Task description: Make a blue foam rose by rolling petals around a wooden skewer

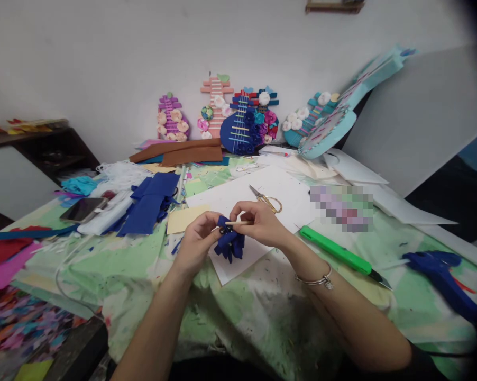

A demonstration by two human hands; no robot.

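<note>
Between my two hands is a dark blue flower-like bundle of cut strips or petals, felt or foam by its look. My left hand pinches its upper left side between thumb and fingers. My right hand is closed on a thin pale wooden stick, whose tip points left and touches the top of the blue flower. White paper lies beneath, and small gold-handled scissors rest on it beyond my right hand. Part of the flower is hidden by my fingers.
Right of my arm lies a green utility knife, blade out, with a blue glue gun farther right. Blue sheets and a phone lie left. Decorated guitar shapes lean on the wall, with brown sheets in front.
</note>
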